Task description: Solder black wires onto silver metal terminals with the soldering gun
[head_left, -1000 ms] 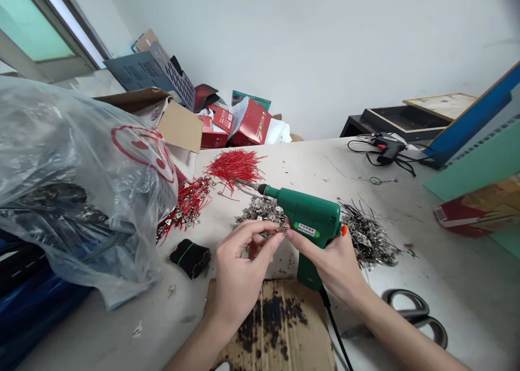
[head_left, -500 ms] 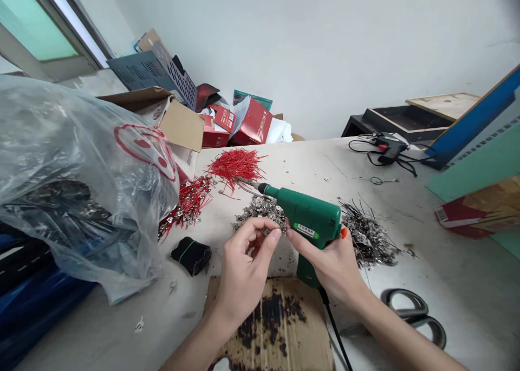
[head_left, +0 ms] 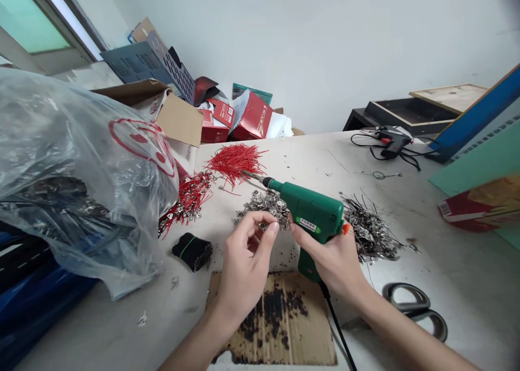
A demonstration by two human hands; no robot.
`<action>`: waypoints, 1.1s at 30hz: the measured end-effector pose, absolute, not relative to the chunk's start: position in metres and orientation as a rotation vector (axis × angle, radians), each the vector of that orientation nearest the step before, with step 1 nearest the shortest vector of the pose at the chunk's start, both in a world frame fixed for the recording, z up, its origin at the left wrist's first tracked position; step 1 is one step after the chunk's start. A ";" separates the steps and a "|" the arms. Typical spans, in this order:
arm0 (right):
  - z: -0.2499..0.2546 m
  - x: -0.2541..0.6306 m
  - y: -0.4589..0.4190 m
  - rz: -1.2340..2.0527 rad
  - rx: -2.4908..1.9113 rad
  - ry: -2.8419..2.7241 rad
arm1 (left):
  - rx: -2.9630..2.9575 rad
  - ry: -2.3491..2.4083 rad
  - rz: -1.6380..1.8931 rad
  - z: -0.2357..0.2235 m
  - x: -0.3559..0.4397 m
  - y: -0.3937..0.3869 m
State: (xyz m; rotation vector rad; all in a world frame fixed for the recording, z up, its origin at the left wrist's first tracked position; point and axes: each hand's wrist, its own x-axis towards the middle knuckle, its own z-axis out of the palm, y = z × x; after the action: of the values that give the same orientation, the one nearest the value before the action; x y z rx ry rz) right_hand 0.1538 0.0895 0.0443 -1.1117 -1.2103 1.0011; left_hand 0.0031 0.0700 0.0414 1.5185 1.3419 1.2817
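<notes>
My right hand (head_left: 331,249) is wrapped round the handle of a green soldering gun (head_left: 312,206), whose tip points away to the upper left. Thumb and fingers of my left hand (head_left: 252,252) are pinched together just left of the gun; whatever they hold is too small to make out. Behind that pinch lies a pile of small metal terminals (head_left: 266,206). A burnt piece of cardboard (head_left: 300,327) lies flat below both hands. Past the gun's tip sits a heap of red wires (head_left: 235,162), with more red wires bearing metal ends (head_left: 189,197) beside it.
Dark wires with metal ends (head_left: 371,233) are piled right of the gun. Scissors (head_left: 418,306) lie at front right, a banded black bundle (head_left: 193,252) at left. A clear plastic bag (head_left: 81,170) fills the left side. Another tool with a cord (head_left: 392,143) rests at back right.
The view has shifted slightly. My left hand has drawn a little away from the soldering gun, widening the gap between the hands. The right hand keeps its grip on the gun.
</notes>
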 end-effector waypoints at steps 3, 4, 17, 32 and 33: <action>0.045 0.156 0.091 0.992 -1.145 -1.183 | 1.575 1.374 1.278 0.042 0.000 0.071; 0.045 0.157 0.092 0.996 -1.144 -1.174 | 1.588 1.387 1.263 0.043 -0.001 0.071; 0.039 0.165 0.101 1.165 -1.101 -1.053 | 2.018 1.786 0.914 0.035 -0.017 0.092; 0.039 0.164 0.100 1.192 -1.064 -1.103 | 2.042 1.457 1.294 0.039 -0.011 0.087; 0.039 0.164 0.100 1.200 -1.060 -1.115 | 2.090 1.392 1.342 0.040 -0.008 0.085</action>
State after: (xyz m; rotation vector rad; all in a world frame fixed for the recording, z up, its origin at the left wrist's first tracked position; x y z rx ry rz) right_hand 0.1637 0.1000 0.0393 -1.0596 -1.1153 1.2005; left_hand -0.0083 0.0852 0.0398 2.0905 1.3917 1.3421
